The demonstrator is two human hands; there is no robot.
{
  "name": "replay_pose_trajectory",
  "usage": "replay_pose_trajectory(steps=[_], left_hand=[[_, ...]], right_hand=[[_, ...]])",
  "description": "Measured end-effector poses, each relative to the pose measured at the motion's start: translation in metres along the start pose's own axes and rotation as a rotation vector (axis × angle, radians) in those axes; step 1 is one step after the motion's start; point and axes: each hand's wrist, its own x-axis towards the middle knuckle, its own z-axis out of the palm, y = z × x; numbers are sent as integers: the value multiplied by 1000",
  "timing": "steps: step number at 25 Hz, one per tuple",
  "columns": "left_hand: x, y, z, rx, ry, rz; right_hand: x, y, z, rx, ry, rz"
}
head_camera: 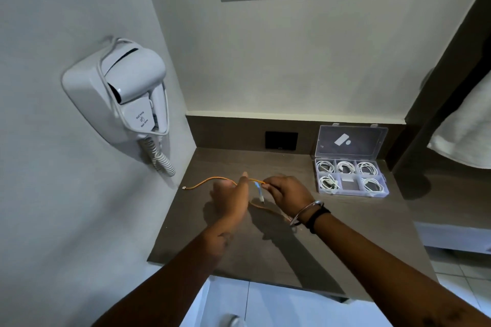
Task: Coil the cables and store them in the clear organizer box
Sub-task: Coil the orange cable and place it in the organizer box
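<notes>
Both hands hold a thin orange cable above the brown surface [265, 252].

The left hand [229, 200] has its fingers closed around the orange cable [212, 180], one finger pointing up, while the right hand [288, 192] pinches the same cable between thumb and fingertips; a bangle and dark band sit on that wrist. From the pinch a white plug end hangs down, a lower loop trails under the right wrist, and the other tip lies on the surface to the left. Farther back right, the clear organizer box [351, 192] stands open, lid raised against the wall, with coiled white cables [368, 168] in five compartments. A white hair dryer [127, 95] hangs on the left wall.
</notes>
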Motion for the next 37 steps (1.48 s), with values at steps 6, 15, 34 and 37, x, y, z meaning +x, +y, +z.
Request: replay_pose_trajectory(steps=[6,15,34,37], left_hand=[[3,34,-22,-355,-753,355],[27,69,-28,-1110,-794,-46],[42,106,-17,-533,-407,497],[35,95,-5,-197,-408,768]], right_hand=[[34,-12,-49,123,15,-49],[23,-17,-27,-18,-175,69],[47,-55,-65,-243,-66,-25],[59,-59,-101,-186,-18,-72]])
